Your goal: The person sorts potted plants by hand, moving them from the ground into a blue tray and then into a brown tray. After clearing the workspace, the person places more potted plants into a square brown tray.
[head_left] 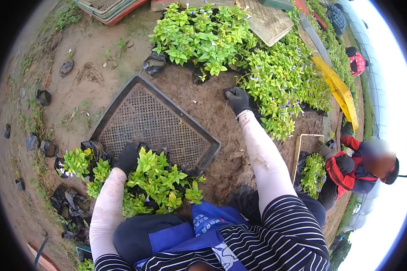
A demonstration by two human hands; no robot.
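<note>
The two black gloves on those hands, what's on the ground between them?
In the head view, part of the black mesh tray lies beside the left hand; past its rim, bare brown soil stretches towards the right hand.

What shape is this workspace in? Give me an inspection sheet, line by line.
Surface: bare soil, brown and uneven.
Job's things: black mesh tray, bare over most of its floor; leafy plants cover its near side; larger plant bed ahead.
Clutter: crumpled black plastic on the ground at left.
Hands: left hand, gloved, by the leafy plants; right hand, gloved, at the bed's edge; grips unclear.
Cables: nothing seen.
Surroundings: co-worker at right beside a pale-rimmed tray; greenhouse-like tunnel beyond.
</note>
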